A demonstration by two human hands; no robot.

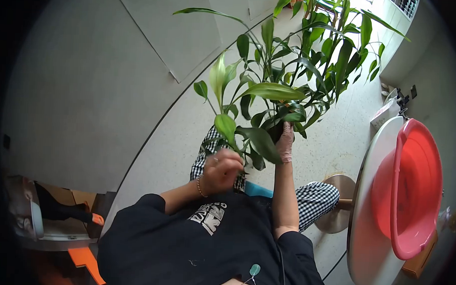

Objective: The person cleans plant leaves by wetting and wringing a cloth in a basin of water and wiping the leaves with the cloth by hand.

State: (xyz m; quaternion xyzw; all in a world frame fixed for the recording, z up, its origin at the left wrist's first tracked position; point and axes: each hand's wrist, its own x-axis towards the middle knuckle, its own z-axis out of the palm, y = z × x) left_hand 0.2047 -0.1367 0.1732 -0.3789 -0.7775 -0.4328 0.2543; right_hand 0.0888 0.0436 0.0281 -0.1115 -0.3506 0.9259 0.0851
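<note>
A tall leafy green plant (275,91) spreads across the upper middle, with long glossy leaves. My left hand (223,170), bare with a ring and a beaded bracelet, is curled closed beside the lower leaves; what it holds, if anything, is hidden. My right hand (285,142), in a thin pale glove, grips the plant low down among its leaves, its fingertips partly covered by foliage. Both hands are in front of my torso, the left one lower in the view.
On the right, a pink-red basin (417,184) rests on a round white table (368,213) with a metal base (334,211). Part of a blue object (256,190) shows between my checkered trouser legs. Another person's leg (62,209) with an orange shoe appears at lower left.
</note>
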